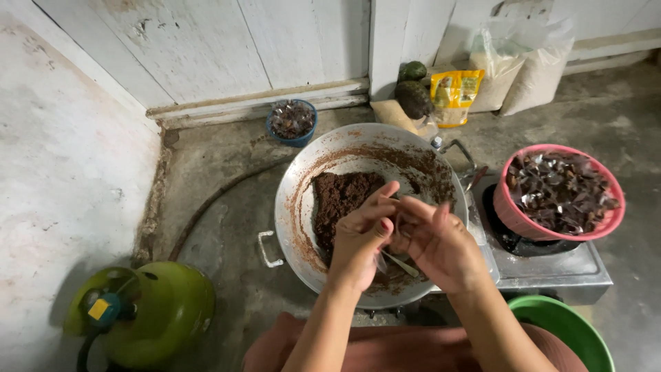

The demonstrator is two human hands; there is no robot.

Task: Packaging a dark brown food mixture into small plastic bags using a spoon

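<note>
A large metal wok [296, 200] sits on a stove and holds a mound of dark brown paste [341, 200]. Both my hands are over its near half. My left hand [361, 234] and my right hand [437, 241] meet with fingertips together, pinching a small clear plastic wrapper [399, 222] between them. A spoon [401, 264] lies in the wok just below my hands. Whether paste is inside the wrapper I cannot tell.
A pink basket [561, 231] full of wrapped dark pieces rests on the stove's right burner [551, 269]. A small blue basket [292, 122] stands by the wall. A green gas cylinder [148, 310] is at lower left, a green bowl [564, 331] at lower right. Bags and avocados [415, 96] lie at the back.
</note>
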